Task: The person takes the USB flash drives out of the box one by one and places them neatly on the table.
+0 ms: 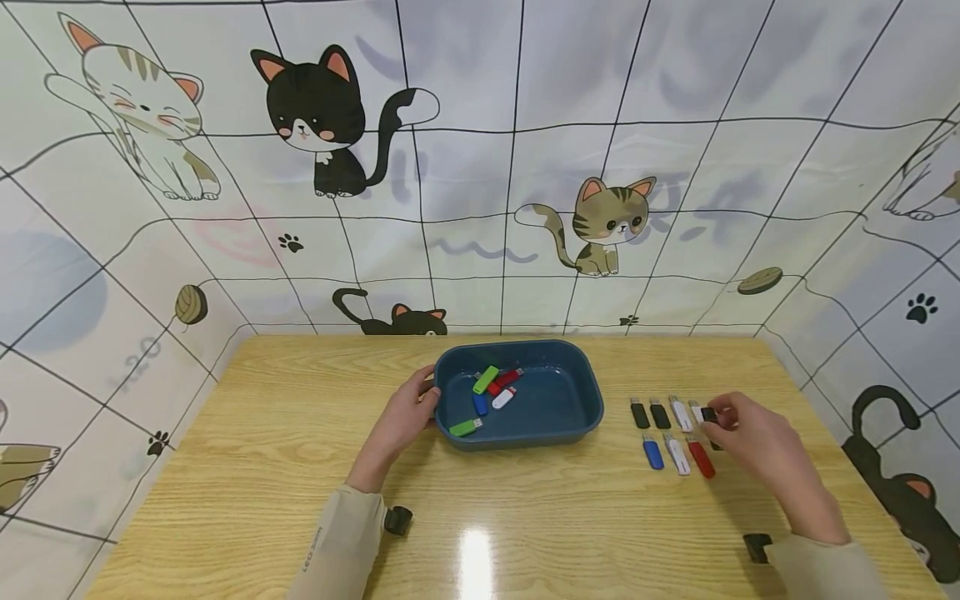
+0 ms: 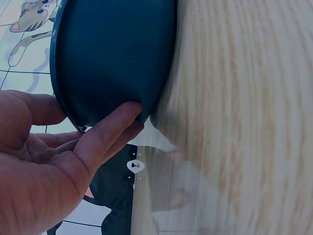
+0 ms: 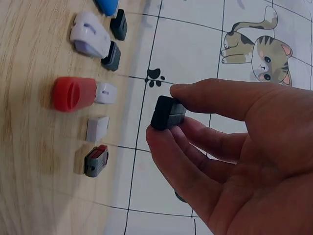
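Observation:
My left hand (image 1: 408,408) grips the left end of a dark blue plastic tub (image 1: 517,437), its fingers (image 2: 110,134) against the outer wall and thumb at the rim. Inside the tub, toward its left, lie several USB sticks, among them a green one (image 1: 466,427), a blue one (image 1: 480,405) and a white one (image 1: 504,397). Between thumb and fingertips my right hand (image 1: 757,433) pinches a black USB stick (image 3: 168,112), raised above the table. Under and beside this hand, USB sticks lie in two rows, including a red one (image 3: 73,94) and a grey-and-red one (image 3: 97,161), mostly hidden in the head view.
Two black USB sticks (image 1: 649,414) and white ones (image 1: 680,414) make up the back row; blue (image 1: 653,453) and white (image 1: 677,456) ones lie in front. The wooden table (image 1: 300,417) meets a cat-printed cloth wall (image 1: 480,167) at back and sides.

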`<move>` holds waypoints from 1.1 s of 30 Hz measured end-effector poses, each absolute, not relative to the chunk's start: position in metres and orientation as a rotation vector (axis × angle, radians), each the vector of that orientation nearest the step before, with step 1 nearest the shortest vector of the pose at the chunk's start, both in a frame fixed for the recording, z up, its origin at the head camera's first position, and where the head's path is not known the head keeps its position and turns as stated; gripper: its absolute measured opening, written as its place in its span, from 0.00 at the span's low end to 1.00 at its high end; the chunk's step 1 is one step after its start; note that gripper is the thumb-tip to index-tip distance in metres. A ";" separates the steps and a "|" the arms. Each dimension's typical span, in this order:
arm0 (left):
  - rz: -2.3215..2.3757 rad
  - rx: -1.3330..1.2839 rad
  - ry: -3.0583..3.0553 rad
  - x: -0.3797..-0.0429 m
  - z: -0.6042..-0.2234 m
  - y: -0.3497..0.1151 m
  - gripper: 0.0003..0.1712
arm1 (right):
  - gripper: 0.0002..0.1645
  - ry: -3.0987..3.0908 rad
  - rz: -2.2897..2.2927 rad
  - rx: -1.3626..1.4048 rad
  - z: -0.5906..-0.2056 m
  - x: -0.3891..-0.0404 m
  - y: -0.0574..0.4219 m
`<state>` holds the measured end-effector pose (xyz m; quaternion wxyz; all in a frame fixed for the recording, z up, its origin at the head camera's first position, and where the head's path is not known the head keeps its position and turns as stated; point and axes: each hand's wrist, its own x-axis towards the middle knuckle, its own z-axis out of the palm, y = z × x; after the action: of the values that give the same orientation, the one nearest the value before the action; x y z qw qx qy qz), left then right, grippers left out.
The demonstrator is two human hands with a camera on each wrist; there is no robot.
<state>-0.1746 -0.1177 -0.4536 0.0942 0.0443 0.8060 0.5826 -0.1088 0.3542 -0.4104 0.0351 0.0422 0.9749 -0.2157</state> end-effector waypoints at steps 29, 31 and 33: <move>1.739 0.142 2.378 -0.176 -0.455 -0.119 0.30 | 0.28 2.792 -0.613 0.107 -0.431 -0.116 0.382; 1.739 0.146 2.379 -0.176 -0.455 -0.119 0.30 | 0.27 2.787 -0.605 0.106 -0.432 -0.115 0.381; 1.741 0.150 2.380 -0.176 -0.455 -0.119 0.30 | 0.27 2.781 -0.596 0.106 -0.432 -0.115 0.381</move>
<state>-0.1757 -0.1188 -0.4551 0.0942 0.0507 0.8025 0.5870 -0.1151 0.3809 -0.4324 0.1473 0.0368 0.9664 -0.2073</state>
